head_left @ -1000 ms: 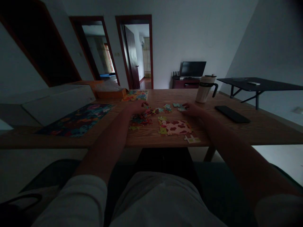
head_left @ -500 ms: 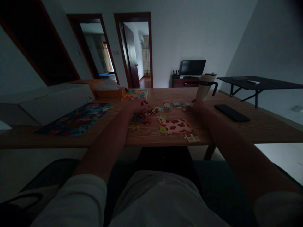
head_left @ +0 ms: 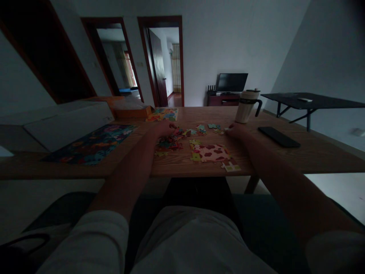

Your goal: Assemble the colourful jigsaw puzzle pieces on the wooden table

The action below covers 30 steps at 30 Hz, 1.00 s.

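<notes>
My left hand (head_left: pixel 166 128) is at the far side of a heap of loose jigsaw pieces (head_left: pixel 169 143), its fingers curled over the edge of it. What those fingers hold, if anything, is too dark to make out. My right hand (head_left: pixel 236 130) is closed, thumb and fingertips together on a small pale puzzle piece (head_left: pixel 226 129) at the right end of a scattered row of pieces. Nearer me lies a partly joined puzzle (head_left: pixel 212 152) with a pink, brown-spotted pattern. One separate piece with pale bars (head_left: pixel 231 165) touches or nearly touches its lower right corner.
A white tumbler with a black handle (head_left: pixel 245 106) stands behind my right hand. Right of it lies a black phone-like slab (head_left: pixel 278 136). On the left are a dark colourful puzzle sheet (head_left: pixel 94 144), a white box (head_left: pixel 68 123) and an orange box (head_left: pixel 132 113). Farther back lies an orange-yellow puzzle sheet (head_left: pixel 162 114).
My right hand has shifted slightly down and nearer me, uncovering the tumbler's base. My left hand has stayed almost still at the heap. The joined puzzle looks the same.
</notes>
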Each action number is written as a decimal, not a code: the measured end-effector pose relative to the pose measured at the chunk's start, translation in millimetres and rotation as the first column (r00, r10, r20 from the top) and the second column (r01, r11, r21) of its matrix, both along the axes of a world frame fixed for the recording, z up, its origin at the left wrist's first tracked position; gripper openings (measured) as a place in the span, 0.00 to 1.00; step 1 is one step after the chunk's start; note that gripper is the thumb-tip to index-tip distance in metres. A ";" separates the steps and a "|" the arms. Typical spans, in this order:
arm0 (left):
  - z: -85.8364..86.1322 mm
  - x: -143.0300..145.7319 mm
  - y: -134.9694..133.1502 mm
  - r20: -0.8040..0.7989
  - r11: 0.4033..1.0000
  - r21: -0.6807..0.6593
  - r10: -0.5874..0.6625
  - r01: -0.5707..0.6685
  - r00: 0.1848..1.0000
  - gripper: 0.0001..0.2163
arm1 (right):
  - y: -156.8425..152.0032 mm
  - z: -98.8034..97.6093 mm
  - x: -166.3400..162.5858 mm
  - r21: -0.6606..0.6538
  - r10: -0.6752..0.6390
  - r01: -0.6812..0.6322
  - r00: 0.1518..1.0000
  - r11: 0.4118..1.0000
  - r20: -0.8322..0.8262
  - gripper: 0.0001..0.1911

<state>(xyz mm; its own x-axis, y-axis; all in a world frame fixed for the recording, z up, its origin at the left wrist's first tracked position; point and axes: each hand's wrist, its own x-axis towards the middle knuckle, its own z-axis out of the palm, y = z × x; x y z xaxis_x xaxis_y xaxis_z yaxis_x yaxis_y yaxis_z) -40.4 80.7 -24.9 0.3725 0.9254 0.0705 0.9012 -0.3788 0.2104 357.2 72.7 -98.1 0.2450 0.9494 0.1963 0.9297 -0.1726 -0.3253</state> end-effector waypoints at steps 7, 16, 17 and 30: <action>-2.2 -0.5 2.2 -0.070 0.999 0.037 -0.026 0.028 0.997 0.15 | -3.7 7.8 -15.4 -0.092 0.125 -0.121 0.991 0.988 0.041 0.17; -0.8 1.4 -1.5 -0.053 1.000 0.008 -0.021 0.022 0.998 0.16 | -15.0 16.0 -25.4 -0.128 0.254 -0.258 0.966 0.958 -0.050 0.18; -0.3 1.8 -2.0 -0.051 1.000 0.005 -0.019 0.020 0.999 0.16 | -15.6 16.7 -26.1 -0.130 0.261 -0.266 0.964 0.955 -0.058 0.18; 1.9 3.5 -7.3 -0.073 0.999 -0.008 -0.040 0.039 0.997 0.18 | -16.1 22.9 -17.5 -0.189 0.553 -0.556 0.830 0.810 -0.070 0.24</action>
